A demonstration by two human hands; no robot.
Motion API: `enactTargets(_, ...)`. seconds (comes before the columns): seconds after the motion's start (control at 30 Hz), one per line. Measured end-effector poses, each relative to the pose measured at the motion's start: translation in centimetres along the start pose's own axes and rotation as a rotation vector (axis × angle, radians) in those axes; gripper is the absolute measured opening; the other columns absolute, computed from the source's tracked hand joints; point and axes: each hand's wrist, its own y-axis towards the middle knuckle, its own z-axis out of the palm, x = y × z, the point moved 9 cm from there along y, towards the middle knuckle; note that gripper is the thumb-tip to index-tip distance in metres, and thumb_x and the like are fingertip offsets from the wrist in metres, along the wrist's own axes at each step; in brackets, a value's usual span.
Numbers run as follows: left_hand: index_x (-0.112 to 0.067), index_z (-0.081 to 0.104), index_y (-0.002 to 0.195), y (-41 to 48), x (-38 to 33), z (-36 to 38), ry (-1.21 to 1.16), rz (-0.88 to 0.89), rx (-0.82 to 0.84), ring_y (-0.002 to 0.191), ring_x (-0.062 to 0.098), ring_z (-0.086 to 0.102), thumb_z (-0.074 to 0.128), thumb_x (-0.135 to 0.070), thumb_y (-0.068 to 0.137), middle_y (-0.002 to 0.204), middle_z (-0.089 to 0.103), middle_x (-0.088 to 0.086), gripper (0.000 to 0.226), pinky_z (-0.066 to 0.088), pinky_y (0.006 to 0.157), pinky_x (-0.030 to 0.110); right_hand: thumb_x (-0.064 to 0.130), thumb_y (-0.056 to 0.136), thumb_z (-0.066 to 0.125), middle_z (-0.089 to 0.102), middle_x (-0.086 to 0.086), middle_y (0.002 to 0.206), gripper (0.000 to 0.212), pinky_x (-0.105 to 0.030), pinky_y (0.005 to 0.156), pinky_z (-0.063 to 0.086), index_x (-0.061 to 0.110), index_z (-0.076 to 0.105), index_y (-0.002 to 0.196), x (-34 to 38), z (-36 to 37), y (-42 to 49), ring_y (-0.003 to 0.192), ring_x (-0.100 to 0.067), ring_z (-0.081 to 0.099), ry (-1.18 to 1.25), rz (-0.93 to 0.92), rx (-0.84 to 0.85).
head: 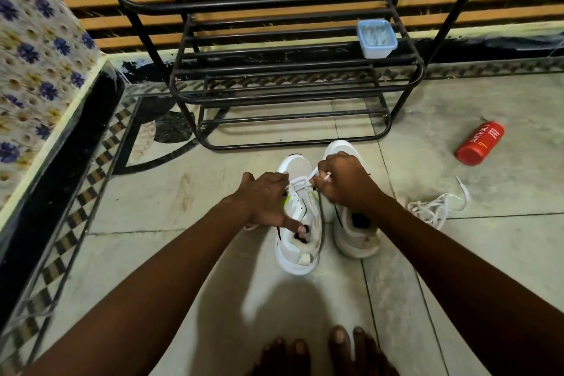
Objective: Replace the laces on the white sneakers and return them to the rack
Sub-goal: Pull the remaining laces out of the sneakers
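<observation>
L hand (262,198) grips sneaker (297,253) at its side, thumb at collar; R hand (345,183) pinches white lace (300,183) end over eyelets. Sneaker on floor (213,253), near rack (299,94).

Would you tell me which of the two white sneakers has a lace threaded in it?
The sneaker on the left: a white lace crosses its front eyelets, one end pinched by the right hand. The other sneaker shows no lace.

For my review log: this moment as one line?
phase: lacing | left hand: holds sneaker | right hand: pinches lace | loose lace: floor
</observation>
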Motion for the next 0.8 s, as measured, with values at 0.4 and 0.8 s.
enactTargets(0.4, -0.026, 0.015, 0.164, 0.0, 0.3, 1.0, -0.069, 0.018, 0.005, 0.156, 0.01, 0.009, 0.04, -0.104, 0.054, 0.172, 0.004, -0.011, 0.137, 0.017, 0.12, 0.051, 0.021, 0.076, 0.083, 0.058, 0.002, 0.06, 0.028, -0.026, 0.064, 0.031, 0.022, 0.059, 0.061, -1.3, -3.4, 0.7, 0.064, -0.019, 0.057, 0.071, 0.11, -0.008)
enactTargets(0.8, -0.02, 0.065, 0.132, 0.8, 2.6, 0.2, -0.427, -0.034, -0.407, 0.117, 0.027, 0.064, 0.053, -0.033, 0.09, 0.132, 0.065, -0.001, 0.045, 0.052, 0.096, 0.046, 0.02, 0.081, 0.054, 0.055, -0.015, 0.113, 0.025, -0.048, 0.079, 0.052, 0.004, 0.065, 0.096, 3.3, 1.8, -2.5, 0.092, -0.039, 0.06, -0.038, 0.059, 0.005)
